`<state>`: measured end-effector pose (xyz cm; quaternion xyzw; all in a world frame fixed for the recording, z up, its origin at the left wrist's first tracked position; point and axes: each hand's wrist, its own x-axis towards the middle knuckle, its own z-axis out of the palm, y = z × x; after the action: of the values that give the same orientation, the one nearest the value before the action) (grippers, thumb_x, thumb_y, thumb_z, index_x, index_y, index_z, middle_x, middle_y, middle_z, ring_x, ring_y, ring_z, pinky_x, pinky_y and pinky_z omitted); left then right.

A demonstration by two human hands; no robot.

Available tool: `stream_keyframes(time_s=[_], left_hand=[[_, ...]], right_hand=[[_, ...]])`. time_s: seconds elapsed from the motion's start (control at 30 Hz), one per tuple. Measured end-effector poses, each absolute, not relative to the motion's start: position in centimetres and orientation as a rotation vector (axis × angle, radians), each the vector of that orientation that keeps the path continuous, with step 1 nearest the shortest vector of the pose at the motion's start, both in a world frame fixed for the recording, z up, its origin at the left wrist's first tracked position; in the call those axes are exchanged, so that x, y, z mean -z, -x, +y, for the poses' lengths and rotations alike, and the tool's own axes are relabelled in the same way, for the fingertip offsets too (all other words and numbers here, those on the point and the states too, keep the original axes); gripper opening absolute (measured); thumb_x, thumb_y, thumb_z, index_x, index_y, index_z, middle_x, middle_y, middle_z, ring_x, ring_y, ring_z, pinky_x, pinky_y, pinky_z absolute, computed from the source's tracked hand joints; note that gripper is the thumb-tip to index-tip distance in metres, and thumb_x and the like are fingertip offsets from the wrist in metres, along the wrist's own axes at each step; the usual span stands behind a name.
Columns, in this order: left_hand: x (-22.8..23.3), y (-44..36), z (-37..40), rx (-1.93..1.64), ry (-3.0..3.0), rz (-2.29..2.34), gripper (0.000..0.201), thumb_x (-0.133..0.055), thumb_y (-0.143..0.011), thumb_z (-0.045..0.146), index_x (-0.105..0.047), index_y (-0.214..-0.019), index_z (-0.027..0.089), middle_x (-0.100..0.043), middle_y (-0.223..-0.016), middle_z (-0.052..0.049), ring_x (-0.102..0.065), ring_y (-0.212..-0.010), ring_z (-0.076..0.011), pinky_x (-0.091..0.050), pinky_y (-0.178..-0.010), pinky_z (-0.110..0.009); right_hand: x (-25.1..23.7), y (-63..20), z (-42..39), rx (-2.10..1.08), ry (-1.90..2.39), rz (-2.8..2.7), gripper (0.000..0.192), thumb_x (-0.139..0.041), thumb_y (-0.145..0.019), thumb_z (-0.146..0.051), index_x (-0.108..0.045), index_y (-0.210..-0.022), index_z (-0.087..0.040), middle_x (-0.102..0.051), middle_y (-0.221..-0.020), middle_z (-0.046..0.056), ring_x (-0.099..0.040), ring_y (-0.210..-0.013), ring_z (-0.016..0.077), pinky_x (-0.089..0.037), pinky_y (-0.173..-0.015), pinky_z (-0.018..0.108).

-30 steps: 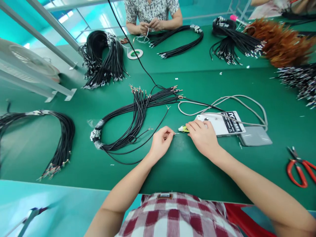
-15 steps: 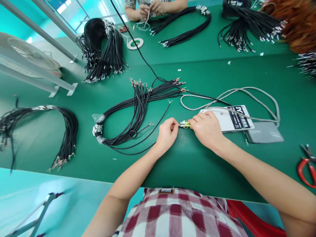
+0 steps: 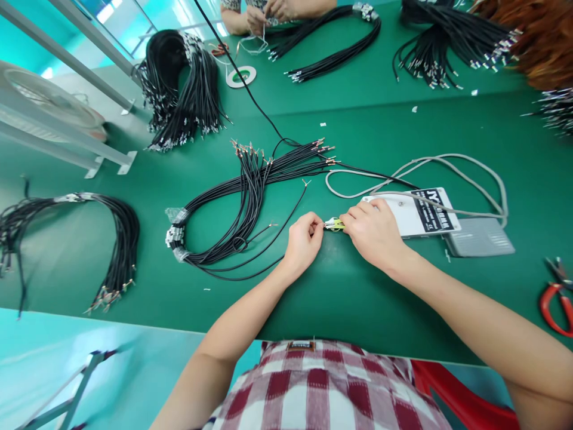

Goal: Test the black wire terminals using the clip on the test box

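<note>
My left hand [image 3: 305, 240] is closed in a pinch on the end of a black cable [image 3: 250, 277], which runs back left to the bundle of black cables [image 3: 210, 197]. My right hand [image 3: 373, 233] is closed around a small yellow-green hand tool [image 3: 335, 224] with silvery jaws. The jaws point left and meet the left fingertips, where a cable end is mostly hidden. Whether they touch the wire is too small to tell. Just behind the right hand lies a white box [image 3: 405, 214] with a black label. The bundle's far ends show bare copper strands.
A grey pedal [image 3: 481, 237] and looped grey cord [image 3: 465, 158] lie by the box. Red-handled pliers [image 3: 555, 298] are at the right edge. More black cable bundles [image 3: 181, 89] lie around. Across the green table [image 3: 371, 298], a co-worker's hands [image 3: 268, 13] handle thin white wire.
The view has shifted slightly. Both hands keep almost the same position and hold, and the co-worker's hands have moved a little.
</note>
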<state>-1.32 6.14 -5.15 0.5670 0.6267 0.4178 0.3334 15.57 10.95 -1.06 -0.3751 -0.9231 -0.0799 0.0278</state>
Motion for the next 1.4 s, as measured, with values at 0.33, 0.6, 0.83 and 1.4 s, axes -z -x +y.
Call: stream_keyframes(time_s=[0.33, 0.6, 0.83, 1.4], left_hand=[[5.5, 1.3, 6.1, -1.105, -1.516, 1.645, 0.015, -0.05, -0.087, 0.014, -0.051, -0.073, 0.018, -0.048, -0.067, 0.003, -0.042, -0.057, -0.0099, -0.032, -0.055, -0.023], [5.7, 1.5, 6.2, -1.103, -1.587, 1.637, 0.014, -0.049, -0.088, 0.014, -0.054, -0.075, 0.018, -0.052, -0.071, 0.001, -0.046, -0.061, -0.0109, -0.035, -0.058, -0.023], [5.5, 1.8, 6.1, -1.079, -1.587, 1.626, 0.013, -0.049, -0.088, 0.014, -0.057, -0.077, 0.018, -0.054, -0.073, 0.0, -0.048, -0.063, -0.0117, -0.037, -0.06, -0.024], [5.7, 2.8, 5.7, -1.089, -1.628, 1.673, 0.013, -0.051, -0.088, 0.014, -0.058, -0.078, 0.018, -0.057, -0.075, -0.001, -0.052, -0.066, -0.0121, -0.039, -0.062, -0.023]], right_hand=[[0.8, -15.6, 10.7, 0.227, 1.182, -2.865, 0.015, -0.054, -0.091, -0.01, -0.067, -0.086, -0.016, -0.07, -0.085, 0.008, -0.056, -0.089, 0.0263, -0.025, -0.08, 0.04], [-0.4, -16.5, 10.6, 0.15, 1.105, -2.754, 0.012, -0.063, -0.089, -0.017, -0.066, -0.1, -0.014, -0.073, -0.104, 0.01, -0.06, -0.102, 0.0271, -0.029, -0.089, 0.043], [0.7, -23.5, 7.0, 0.032, 1.21, -2.084, 0.022, -0.061, -0.091, -0.017, -0.059, -0.113, -0.021, -0.07, -0.122, 0.01, -0.06, -0.117, 0.0256, -0.039, -0.099, 0.042], [5.1, -23.9, 4.8, 0.197, 1.313, -2.123, 0.018, -0.061, -0.086, -0.012, -0.059, -0.099, -0.024, -0.076, -0.112, 0.002, -0.063, -0.11, 0.0218, -0.035, -0.1, 0.04]])
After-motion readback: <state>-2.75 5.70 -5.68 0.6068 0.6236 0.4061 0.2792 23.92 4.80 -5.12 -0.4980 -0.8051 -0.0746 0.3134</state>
